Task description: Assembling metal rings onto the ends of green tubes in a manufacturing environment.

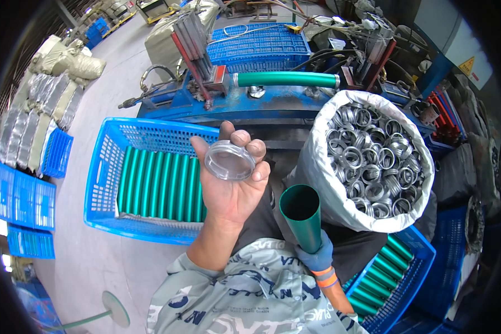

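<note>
In my bare left hand, raised in front of me, lies a shiny metal ring. My fingers curl around its far side and the thumb rests along its left. My right hand, in a blue-grey glove with an orange-striped cuff, grips the lower end of a green tube. That tube stands nearly upright, tilted a little, its dark open mouth facing up. Just beyond it a white sack holds many similar metal rings. The ring and the tube are apart.
At the left, a blue crate holds a row of green tubes; another blue crate with tubes stands lower right. Ahead, a blue machine carries a horizontal green tube between two end heads. A round-ended stand is at lower left.
</note>
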A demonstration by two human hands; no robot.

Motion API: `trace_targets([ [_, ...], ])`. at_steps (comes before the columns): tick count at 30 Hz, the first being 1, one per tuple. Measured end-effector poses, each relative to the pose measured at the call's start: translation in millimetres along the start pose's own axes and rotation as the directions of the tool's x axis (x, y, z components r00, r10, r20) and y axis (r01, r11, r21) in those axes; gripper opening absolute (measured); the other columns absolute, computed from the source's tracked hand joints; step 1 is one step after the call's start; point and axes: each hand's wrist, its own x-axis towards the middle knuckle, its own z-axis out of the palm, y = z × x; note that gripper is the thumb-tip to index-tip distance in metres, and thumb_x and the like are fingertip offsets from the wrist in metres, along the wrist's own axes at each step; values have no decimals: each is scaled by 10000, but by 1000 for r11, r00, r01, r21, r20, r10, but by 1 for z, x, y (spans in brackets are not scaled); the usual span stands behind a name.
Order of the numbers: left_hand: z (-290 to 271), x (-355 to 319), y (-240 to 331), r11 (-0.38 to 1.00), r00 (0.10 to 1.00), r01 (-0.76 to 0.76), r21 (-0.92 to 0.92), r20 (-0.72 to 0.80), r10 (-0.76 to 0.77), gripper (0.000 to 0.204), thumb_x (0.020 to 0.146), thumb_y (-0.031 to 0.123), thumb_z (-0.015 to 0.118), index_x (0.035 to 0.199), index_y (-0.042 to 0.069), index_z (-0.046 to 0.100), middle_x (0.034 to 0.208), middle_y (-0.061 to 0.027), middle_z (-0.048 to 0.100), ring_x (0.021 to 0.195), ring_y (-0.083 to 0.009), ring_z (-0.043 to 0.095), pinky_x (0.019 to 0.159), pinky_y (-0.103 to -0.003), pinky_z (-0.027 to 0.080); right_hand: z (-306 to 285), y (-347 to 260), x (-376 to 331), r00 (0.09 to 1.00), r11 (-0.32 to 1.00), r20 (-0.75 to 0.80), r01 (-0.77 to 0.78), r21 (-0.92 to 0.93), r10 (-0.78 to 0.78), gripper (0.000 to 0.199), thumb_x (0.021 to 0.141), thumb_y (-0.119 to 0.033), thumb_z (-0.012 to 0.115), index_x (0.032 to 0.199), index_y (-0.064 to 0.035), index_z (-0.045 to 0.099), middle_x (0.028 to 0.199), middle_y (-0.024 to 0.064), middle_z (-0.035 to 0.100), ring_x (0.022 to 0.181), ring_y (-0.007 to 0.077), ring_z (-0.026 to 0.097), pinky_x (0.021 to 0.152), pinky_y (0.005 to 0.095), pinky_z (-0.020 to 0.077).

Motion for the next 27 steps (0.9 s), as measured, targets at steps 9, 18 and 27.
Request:
trace_targets([
  [9, 2, -9, -1, 988, 937, -116, 100, -319, 142, 681, 1113, 642, 635, 1372, 21, 743, 1403, -178, 632, 1377, -310, 625, 910, -438, 701, 1, -9, 0, 1000, 1000, 0, 15, 19, -15, 730, 766, -190, 999, 1416, 6, 732, 1196, 171, 827, 1045, 258, 822, 947, 394, 650],
  [18, -1, -11, -2, 909, 854, -156, 386, -410, 320, 700, 1082, 703, 655, 1254, 31, 750, 1375, -188, 690, 1310, -319, 702, 935, -456, 696, -1, -14, 1, 998, 997, 33, -48, 64, 46, 768, 778, -191, 976, 1467, 16, 708, 1257, 176, 837, 1132, 217, 814, 1014, 386, 643],
  [27, -8, -16, -10, 746, 859, -233, 624, -228, 459, 479, 1075, 551, 778, 1323, 142, 744, 1532, -168, 656, 1457, -353, 626, 1159, -552, 582, -5, -1, 0, 987, 991, 110, -123, 49, 117, 832, 761, -210, 1000, 1487, 36, 679, 1300, 194, 815, 1167, 256, 797, 1048, 404, 616],
])
